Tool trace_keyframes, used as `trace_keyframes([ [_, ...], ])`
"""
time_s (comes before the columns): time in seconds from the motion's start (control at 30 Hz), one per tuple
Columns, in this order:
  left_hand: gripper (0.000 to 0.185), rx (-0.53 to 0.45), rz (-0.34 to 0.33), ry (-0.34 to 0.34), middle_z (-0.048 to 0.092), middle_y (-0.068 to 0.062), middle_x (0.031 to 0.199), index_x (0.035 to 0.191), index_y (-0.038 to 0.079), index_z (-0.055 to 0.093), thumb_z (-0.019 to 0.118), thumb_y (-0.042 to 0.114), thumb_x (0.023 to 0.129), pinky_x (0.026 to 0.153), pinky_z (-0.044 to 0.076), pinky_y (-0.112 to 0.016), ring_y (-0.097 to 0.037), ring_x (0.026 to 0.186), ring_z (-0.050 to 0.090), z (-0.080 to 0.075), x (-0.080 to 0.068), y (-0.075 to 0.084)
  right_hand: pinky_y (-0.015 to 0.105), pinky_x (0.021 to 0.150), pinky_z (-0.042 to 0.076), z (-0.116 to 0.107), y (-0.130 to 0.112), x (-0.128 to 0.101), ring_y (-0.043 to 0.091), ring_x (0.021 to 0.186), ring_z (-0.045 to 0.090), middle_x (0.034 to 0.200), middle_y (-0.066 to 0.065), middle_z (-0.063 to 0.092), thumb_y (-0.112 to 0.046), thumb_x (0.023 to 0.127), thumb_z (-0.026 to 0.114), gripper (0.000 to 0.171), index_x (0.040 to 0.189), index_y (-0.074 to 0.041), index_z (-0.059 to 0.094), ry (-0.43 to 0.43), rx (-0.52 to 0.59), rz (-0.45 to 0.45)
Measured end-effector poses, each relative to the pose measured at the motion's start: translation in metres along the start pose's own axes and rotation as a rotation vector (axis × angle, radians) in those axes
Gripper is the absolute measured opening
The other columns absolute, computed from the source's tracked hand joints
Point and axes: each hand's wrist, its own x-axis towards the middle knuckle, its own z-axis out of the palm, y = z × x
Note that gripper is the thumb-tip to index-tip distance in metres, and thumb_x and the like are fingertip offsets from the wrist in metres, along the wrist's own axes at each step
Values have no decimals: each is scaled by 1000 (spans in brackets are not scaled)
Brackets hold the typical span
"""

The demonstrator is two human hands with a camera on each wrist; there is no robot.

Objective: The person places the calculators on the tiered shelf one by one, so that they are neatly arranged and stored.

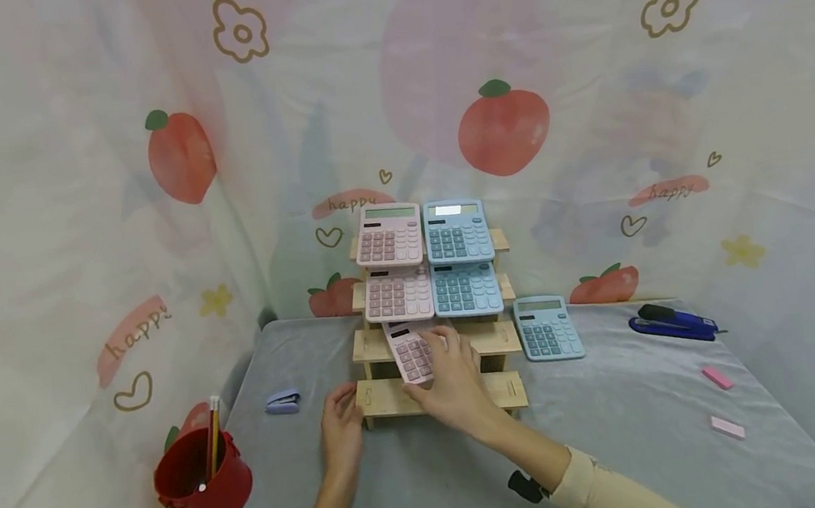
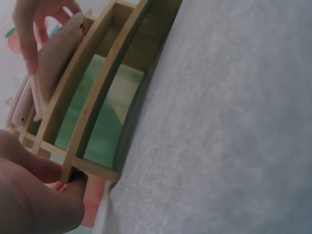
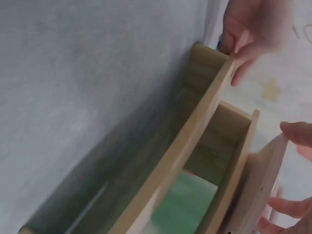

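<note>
A pink calculator (image 1: 412, 356) sat tilted against the third tier of a stepped wooden rack (image 1: 386, 399), gripped from the front by the right hand (image 1: 457, 382), whose fingers curled over its lower edge. The left hand (image 1: 343, 429) held the left end of the rack's lowest step, thumb and fingers closed on the wood. Above, two more pink calculators (image 1: 390, 236) and two blue calculators (image 1: 458, 231) filled the upper tiers. A third blue calculator (image 1: 547, 327) lay flat on the grey tabletop (image 1: 623, 422) just right of the rack. Farther out lay a blue stapler (image 1: 675, 322), two pink erasers (image 1: 718, 377), a small blue stapler (image 1: 283, 401) and a red cup (image 1: 202, 478) holding pencils.
</note>
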Motion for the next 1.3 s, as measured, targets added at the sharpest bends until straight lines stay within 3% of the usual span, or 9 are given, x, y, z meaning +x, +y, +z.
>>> trace_keyframes([
  [0.2, 42, 1, -3, -2, 47, -30, 151, 144, -7, 45, 45, -11, 102, 110, 47, -38, -44, 143, 46, 1, -1, 1, 62, 107, 40, 23, -7, 9, 44, 132, 47, 144, 16, 46, -42, 76, 94, 83, 141, -11, 55, 63, -80, -3],
  [0.37, 42, -2, -4, -17, 46, -29, 152, 145, -7, 43, 45, -10, 103, 110, 47, -35, -44, 144, 45, 1, 0, 1, 62, 110, 41, 31, -13, 14, 46, 134, 48, 148, 17, 46, -43, 82, 89, 73, 138, -10, 56, 61, -98, -23],
  [0.53, 42, -3, -7, -19, 48, -27, 152, 144, -7, 45, 46, -10, 103, 107, 47, -28, -42, 143, 46, 3, 0, 0, 62, 113, 39, 28, -9, 11, 47, 136, 49, 153, 17, 43, -41, 85, 87, 70, 141, -10, 56, 35, -46, -36],
  [0.67, 42, 10, -7, -7, 49, -27, 151, 144, -6, 46, 46, -11, 102, 106, 47, -27, -41, 143, 47, 4, 0, -1, 65, 107, 42, 18, 1, 5, 46, 131, 53, 154, 17, 44, -40, 87, 85, 68, 141, -10, 57, 48, 13, -21],
  [0.93, 44, 12, -12, -8, 46, -29, 153, 145, -7, 43, 45, -11, 102, 116, 41, -41, -42, 145, 43, -1, 4, 1, 49, 93, 57, -16, 41, -4, 31, 114, 67, 133, 9, 63, -28, 86, 87, 48, 125, -7, 70, 202, 17, -71],
  [1.17, 44, 5, -13, -21, 45, -28, 154, 146, -7, 43, 45, -10, 102, 117, 41, -42, -42, 146, 43, 0, 1, 4, 53, 87, 57, -56, 97, -14, 33, 109, 69, 119, 10, 71, -24, 89, 83, 34, 117, -7, 75, 349, -3, -50],
  [1.3, 45, -2, -12, -26, 43, -29, 155, 147, -8, 41, 43, -10, 103, 114, 43, -35, -43, 146, 42, 1, 1, 2, 56, 83, 57, -74, 128, -16, 37, 105, 70, 116, 13, 72, -23, 89, 82, 33, 117, -6, 74, 352, -50, 14],
])
